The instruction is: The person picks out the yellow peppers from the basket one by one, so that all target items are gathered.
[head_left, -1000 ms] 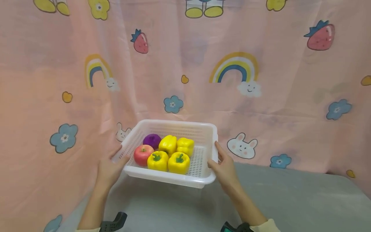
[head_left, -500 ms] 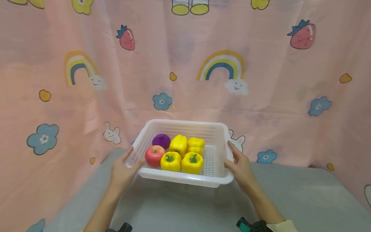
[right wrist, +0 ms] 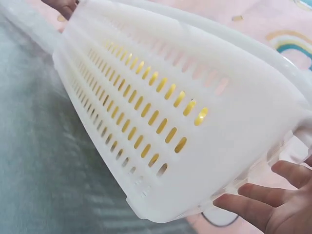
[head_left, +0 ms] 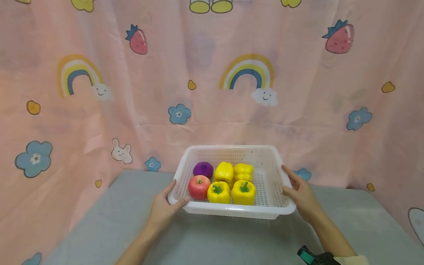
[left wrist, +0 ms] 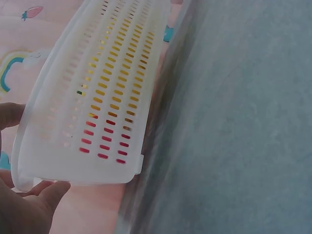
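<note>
White basket (head_left: 240, 210) is shown in the head view held between both hands, in front of the patterned curtain (head_left: 232, 121) and, as judged, raised above the grey table (head_left: 347, 213). A purple item (head_left: 203, 169) and a red apple (head_left: 199, 187) are seated at its left, far and near respectively; four yellow peppers (head_left: 243, 192) are grouped to their right. The left rim is gripped by the left hand (head_left: 163, 209), the right rim by the right hand (head_left: 303, 198). In the left wrist view, the left fingers are seen partly curled about the left end. In the right wrist view, the right fingers are seen slightly spread against the right end, below the rim. Two-handed carrying is judged to be in hand; for the next move, level, even support is called for, as the load is biased leftward.
</note>
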Motion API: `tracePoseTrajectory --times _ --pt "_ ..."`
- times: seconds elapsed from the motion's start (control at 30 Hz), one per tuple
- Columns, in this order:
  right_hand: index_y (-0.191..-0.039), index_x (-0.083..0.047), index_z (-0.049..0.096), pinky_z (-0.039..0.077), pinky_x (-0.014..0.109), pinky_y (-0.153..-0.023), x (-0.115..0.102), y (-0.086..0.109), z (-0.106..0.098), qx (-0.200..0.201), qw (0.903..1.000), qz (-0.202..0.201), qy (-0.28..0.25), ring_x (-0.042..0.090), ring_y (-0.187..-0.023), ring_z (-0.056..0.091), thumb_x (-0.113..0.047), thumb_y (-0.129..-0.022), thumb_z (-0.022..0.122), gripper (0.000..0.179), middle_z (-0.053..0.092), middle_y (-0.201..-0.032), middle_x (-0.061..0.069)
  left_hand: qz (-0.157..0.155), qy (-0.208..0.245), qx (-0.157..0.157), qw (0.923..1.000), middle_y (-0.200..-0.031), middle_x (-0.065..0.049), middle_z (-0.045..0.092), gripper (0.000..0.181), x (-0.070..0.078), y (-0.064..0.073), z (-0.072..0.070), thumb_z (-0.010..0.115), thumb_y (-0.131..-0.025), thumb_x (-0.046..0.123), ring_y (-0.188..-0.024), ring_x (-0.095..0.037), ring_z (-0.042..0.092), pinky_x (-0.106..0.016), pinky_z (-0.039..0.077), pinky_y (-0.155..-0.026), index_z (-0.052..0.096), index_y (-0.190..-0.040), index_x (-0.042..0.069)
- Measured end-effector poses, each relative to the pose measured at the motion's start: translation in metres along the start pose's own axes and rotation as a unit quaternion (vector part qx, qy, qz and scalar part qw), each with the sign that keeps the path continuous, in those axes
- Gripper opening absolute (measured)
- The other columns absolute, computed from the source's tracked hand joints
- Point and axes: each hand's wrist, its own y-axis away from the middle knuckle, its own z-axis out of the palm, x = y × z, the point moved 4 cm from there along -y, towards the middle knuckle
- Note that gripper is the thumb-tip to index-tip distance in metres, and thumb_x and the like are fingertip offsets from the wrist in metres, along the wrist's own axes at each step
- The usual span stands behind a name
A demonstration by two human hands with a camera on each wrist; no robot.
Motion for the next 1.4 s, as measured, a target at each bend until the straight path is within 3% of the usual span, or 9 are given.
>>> tracePoseTrajectory --times 0.2,0.3,0.4,0.5,0.63,0.73,0.87,1.07,1.4 --pt "-0.161 -0.001 0.014 0.062 0.027 -0.072 0.019 0.005 -0.009 0.012 0.9998 -0.005 -0.018 -0.007 -0.104 0.059 0.008 -0.089 0.050 0.081 0.030 -0.160 0.031 0.019 0.020 -0.025 0.9993 -0.157 -0.020 0.044 0.081 0.002 0.003 0.009 0.076 -0.087 0.026 -0.139 -0.042 0.051 -0.046 0.055 -0.098 0.038 -0.154 0.001" --pt "-0.160 0.002 0.016 0.062 0.028 -0.072 0.029 0.006 -0.010 0.012 0.9992 -0.007 -0.038 -0.003 -0.102 0.063 0.008 -0.089 0.051 0.079 0.052 -0.149 0.005 0.019 0.033 -0.033 0.9987 -0.158 -0.022 0.041 0.079 0.000 0.005 0.011 0.075 -0.089 0.023 -0.141 -0.044 0.048 -0.047 0.056 -0.096 0.037 -0.154 -0.001" --pt "-0.159 0.002 0.017 0.063 0.029 -0.074 0.038 0.007 -0.011 0.011 0.9975 0.005 -0.070 0.000 -0.103 0.065 0.007 -0.090 0.051 0.077 0.057 -0.127 -0.025 0.012 0.037 -0.042 0.9984 -0.160 -0.022 0.039 0.078 -0.001 0.005 0.014 0.074 -0.089 0.023 -0.143 -0.045 0.044 -0.047 0.057 -0.096 0.036 -0.155 0.002" --pt "-0.159 0.002 0.016 0.063 0.030 -0.074 0.045 0.009 -0.014 0.009 0.9963 0.011 -0.084 -0.001 -0.104 0.065 0.007 -0.090 0.050 0.077 0.057 -0.121 -0.032 0.000 0.026 -0.054 0.9982 -0.161 -0.020 0.037 0.079 0.000 0.006 0.019 0.074 -0.090 0.027 -0.144 -0.045 0.043 -0.049 0.055 -0.099 0.036 -0.156 0.007" --pt "-0.161 -0.002 0.014 0.063 0.031 -0.075 0.048 0.009 -0.018 0.001 0.9970 0.021 -0.074 -0.001 -0.106 0.065 0.005 -0.093 0.049 0.077 0.053 -0.130 -0.025 -0.017 0.005 -0.072 0.9973 -0.162 -0.017 0.037 0.078 0.000 0.004 0.019 0.072 -0.092 0.033 -0.144 -0.043 0.044 -0.054 0.052 -0.105 0.034 -0.158 0.015" --pt "-0.162 -0.006 0.012 0.063 0.034 -0.075 0.047 0.007 -0.016 -0.010 0.9974 0.032 -0.064 0.000 -0.108 0.064 0.003 -0.094 0.049 0.078 0.047 -0.150 0.000 -0.019 0.010 -0.083 0.9963 -0.161 -0.020 0.037 0.075 -0.002 -0.005 0.013 0.068 -0.094 0.030 -0.143 -0.044 0.044 -0.056 0.049 -0.109 0.034 -0.157 0.012" --pt "-0.163 -0.008 0.009 0.063 0.035 -0.075 0.044 0.002 -0.013 -0.018 0.9971 0.045 -0.058 0.000 -0.107 0.064 0.002 -0.093 0.049 0.080 0.025 -0.160 0.033 -0.037 0.060 -0.111 0.9914 -0.152 -0.029 0.046 0.070 -0.010 -0.029 0.006 0.061 -0.097 0.022 -0.135 -0.046 0.053 -0.055 0.053 -0.105 0.030 -0.157 0.008" --pt "-0.162 -0.006 0.008 0.062 0.031 -0.077 0.044 0.003 -0.014 -0.009 0.9969 0.057 -0.053 -0.004 -0.106 0.062 0.002 -0.093 0.048 0.080 0.021 -0.162 0.034 -0.077 0.078 -0.128 0.9857 -0.150 -0.027 0.050 0.074 -0.022 -0.061 0.017 0.057 -0.101 0.031 -0.133 -0.044 0.056 -0.054 0.055 -0.102 0.017 -0.163 0.020" --pt "-0.163 -0.010 0.008 0.062 0.032 -0.076 0.055 0.010 -0.035 0.009 0.9956 0.063 -0.069 -0.004 -0.106 0.063 0.002 -0.095 0.047 0.079 0.020 -0.166 0.024 -0.081 0.167 -0.118 0.9755 -0.152 -0.027 0.046 0.072 -0.006 -0.069 0.046 0.057 -0.097 0.018 -0.134 -0.046 0.052 -0.064 0.048 -0.106 0.024 -0.161 0.018"
